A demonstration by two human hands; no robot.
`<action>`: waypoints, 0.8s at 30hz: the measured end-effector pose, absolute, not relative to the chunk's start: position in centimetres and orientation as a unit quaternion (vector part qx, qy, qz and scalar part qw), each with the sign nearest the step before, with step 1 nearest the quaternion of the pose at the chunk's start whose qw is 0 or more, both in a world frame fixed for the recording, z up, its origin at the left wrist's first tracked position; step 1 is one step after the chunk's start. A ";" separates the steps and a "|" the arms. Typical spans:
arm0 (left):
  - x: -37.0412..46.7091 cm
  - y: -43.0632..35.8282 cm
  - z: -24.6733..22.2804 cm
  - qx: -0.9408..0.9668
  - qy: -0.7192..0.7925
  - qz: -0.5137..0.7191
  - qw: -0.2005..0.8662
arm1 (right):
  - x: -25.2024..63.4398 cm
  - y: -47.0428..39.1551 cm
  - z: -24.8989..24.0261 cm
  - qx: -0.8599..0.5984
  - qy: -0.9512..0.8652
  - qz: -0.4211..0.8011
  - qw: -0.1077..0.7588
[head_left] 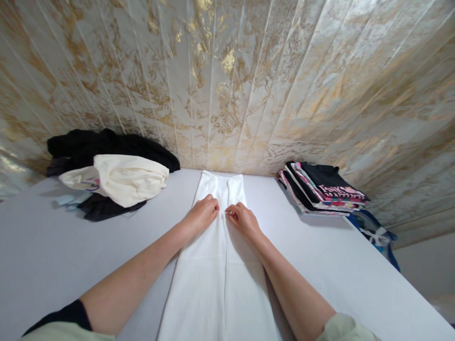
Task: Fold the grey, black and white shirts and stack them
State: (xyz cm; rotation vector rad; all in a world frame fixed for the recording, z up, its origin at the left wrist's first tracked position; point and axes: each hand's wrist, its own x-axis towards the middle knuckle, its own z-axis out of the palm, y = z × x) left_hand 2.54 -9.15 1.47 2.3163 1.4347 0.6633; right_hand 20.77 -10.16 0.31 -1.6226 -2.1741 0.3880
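Observation:
A long white garment (206,284) lies lengthwise in front of me, its two sides turned in so that their edges meet along a middle line. My left hand (204,211) pinches the inner edge of the left side, fingers closed on the cloth. Opposite it, my right hand (243,218) pinches the inner edge of the right side. The hands are a small gap apart, near the garment's far end. Beyond them the far end spreads into two corners, with a dip between. The near end runs out of the bottom of the view.
A loose heap of clothes lies at the left, with a cream garment (131,177) on black clothing (117,142). A stack of folded clothes (323,189) sits at the right on the white table (320,255). A blue bag (377,232) is beyond the right edge; a gold-patterned curtain (227,94) hangs behind.

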 end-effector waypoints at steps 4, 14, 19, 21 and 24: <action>2.9 -9.1 1.4 0.812 0.499 0.262 0.151 | 20.7 -10.0 0.1 -0.582 -0.778 0.131 0.197; 2.8 -9.2 0.6 0.822 0.498 0.231 0.153 | 21.2 -10.2 0.4 -0.559 -0.782 0.180 0.209; 2.9 -9.2 0.2 0.808 0.527 0.214 0.152 | 20.8 -10.3 0.4 -0.566 -0.784 0.154 0.202; 3.0 -9.1 -0.1 0.807 0.526 0.218 0.159 | 20.7 -10.2 0.3 -0.574 -0.777 0.147 0.212; 3.1 -8.9 -0.5 0.804 0.513 0.240 0.179 | 20.6 -10.1 0.0 -0.582 -0.766 0.146 0.230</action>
